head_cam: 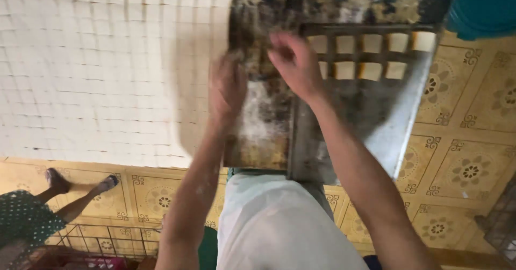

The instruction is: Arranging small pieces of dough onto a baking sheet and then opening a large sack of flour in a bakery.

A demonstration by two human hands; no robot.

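Resting on wooden grid frame [371, 29] — 2 hands: left [227, 84], right [294, 63].

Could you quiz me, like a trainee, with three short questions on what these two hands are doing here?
1. True or false: the left hand rests on the dark, stained board.
2. What sits in the wooden grid frame beyond the right hand? A) pale square blocks B) bottles C) coins
3. What covers the surface at left?

Key: 1 true. 2 A, the pale square blocks. 3 A big white sheet scored into small squares.
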